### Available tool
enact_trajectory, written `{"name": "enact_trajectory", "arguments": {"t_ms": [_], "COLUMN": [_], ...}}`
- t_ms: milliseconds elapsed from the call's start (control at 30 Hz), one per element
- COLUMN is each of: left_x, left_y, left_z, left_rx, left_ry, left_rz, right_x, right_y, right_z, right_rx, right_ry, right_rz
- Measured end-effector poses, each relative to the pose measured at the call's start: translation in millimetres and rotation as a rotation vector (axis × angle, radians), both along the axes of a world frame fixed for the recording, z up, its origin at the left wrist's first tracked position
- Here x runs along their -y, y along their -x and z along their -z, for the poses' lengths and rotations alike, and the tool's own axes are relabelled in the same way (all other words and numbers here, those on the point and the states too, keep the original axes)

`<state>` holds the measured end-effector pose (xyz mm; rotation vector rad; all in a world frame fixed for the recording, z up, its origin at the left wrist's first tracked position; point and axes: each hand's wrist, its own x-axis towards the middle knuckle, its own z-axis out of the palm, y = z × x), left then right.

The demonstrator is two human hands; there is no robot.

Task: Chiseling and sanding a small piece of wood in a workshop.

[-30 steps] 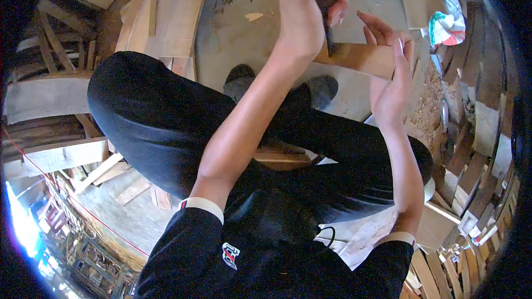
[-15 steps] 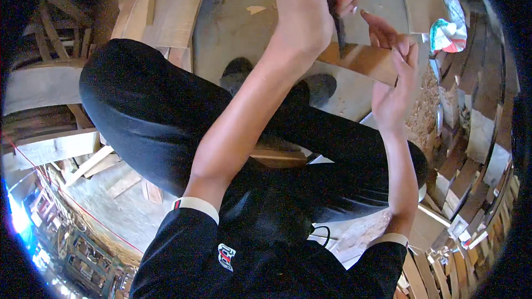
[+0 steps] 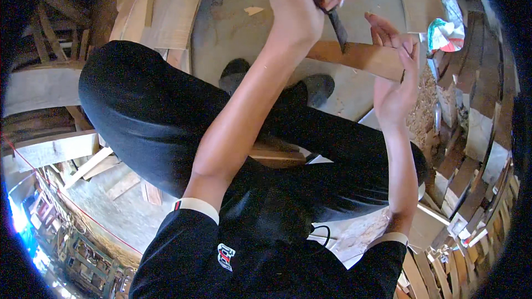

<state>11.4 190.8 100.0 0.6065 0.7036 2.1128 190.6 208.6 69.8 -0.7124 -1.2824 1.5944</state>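
My left hand (image 3: 302, 8) is near the top, closed around a dark brown tool with a narrow, dark blade (image 3: 338, 32). The blade slants down to the right, its tip at the upper edge of a flat wooden strip (image 3: 363, 58). I cannot tell whether the tip touches the wood or just overlaps it in view. At the strip's right end is my right hand (image 3: 398, 63), thumb and fingers gripping it, with one finger stretched upward. The strip's left end is hidden behind my left wrist.
Wide boards (image 3: 177, 8) lie at the upper left, another board (image 3: 415, 3) at the upper right. A crumpled plastic bag (image 3: 446, 36) sits beside sawdust (image 3: 424, 99). Stacked wood pieces (image 3: 479, 133) line the right side. My crossed legs (image 3: 149, 105) are below my hands.
My left hand and the bladed tool have shifted left, and the blade now slants more. The wooden strip and my right hand have moved slightly right.
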Motion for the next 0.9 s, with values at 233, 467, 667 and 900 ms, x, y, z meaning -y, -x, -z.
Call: {"name": "enact_trajectory", "arguments": {"t_ms": [233,467,667,900], "left_x": [8,5,-1,0], "left_y": [-3,-8,-11,-14], "left_z": [-13,-14,7,-3], "left_rx": [-0.093,-0.071,-0.059,-0.183], "left_ry": [0.022,0.071,0.143,-0.066], "left_rz": [-0.003,-0.021,-0.004,-0.026], "right_x": [8,4,-1,0], "right_y": [19,10,11,10], "right_z": [-15,-9,-12,-7], "right_rx": [0.061,0.068,0.046,0.033], "right_ry": [-0.041,-0.016,-0.044,-0.062], "right_rz": [-0.031,-0.066,-0.087,-0.048]}}
